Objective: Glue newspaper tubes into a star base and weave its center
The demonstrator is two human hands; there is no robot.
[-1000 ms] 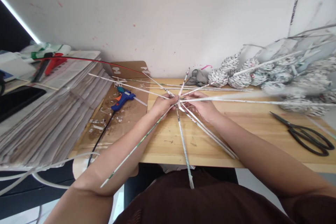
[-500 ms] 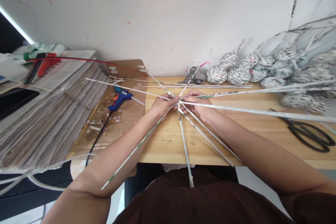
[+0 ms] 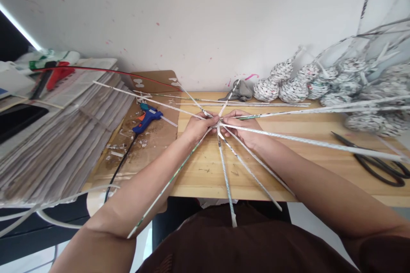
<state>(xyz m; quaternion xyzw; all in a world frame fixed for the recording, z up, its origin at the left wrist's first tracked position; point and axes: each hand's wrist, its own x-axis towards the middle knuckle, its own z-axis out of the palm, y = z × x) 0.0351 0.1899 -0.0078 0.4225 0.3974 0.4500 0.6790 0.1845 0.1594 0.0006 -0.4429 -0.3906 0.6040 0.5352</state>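
Several thin rolled-paper sticks (image 3: 226,177) cross at one centre and spread out like spokes, held above the wooden table. My left hand (image 3: 202,128) is closed on the left side of the crossing, thumb on top. Opposite it, my right hand (image 3: 241,127) pinches the right side, its fingertips close to the left thumb. One green-marked spoke runs down along my left forearm. Long whitish spokes reach far to the right, past my right forearm. The exact weave under the fingers is partly hidden.
A blue glue gun (image 3: 147,119) lies on cardboard at left, beside a tall stack of newspapers (image 3: 64,136). Woven paper gourd shapes (image 3: 293,87) line the wall at right. Black scissors (image 3: 378,164) rest on the right of the table (image 3: 198,179). Loose paper sticks (image 3: 272,104) lie behind my hands.
Both hands keep their grip at the centre. The spokes have shifted slightly: the upper-left one reaches farther left, and the long right one hangs a little lower.
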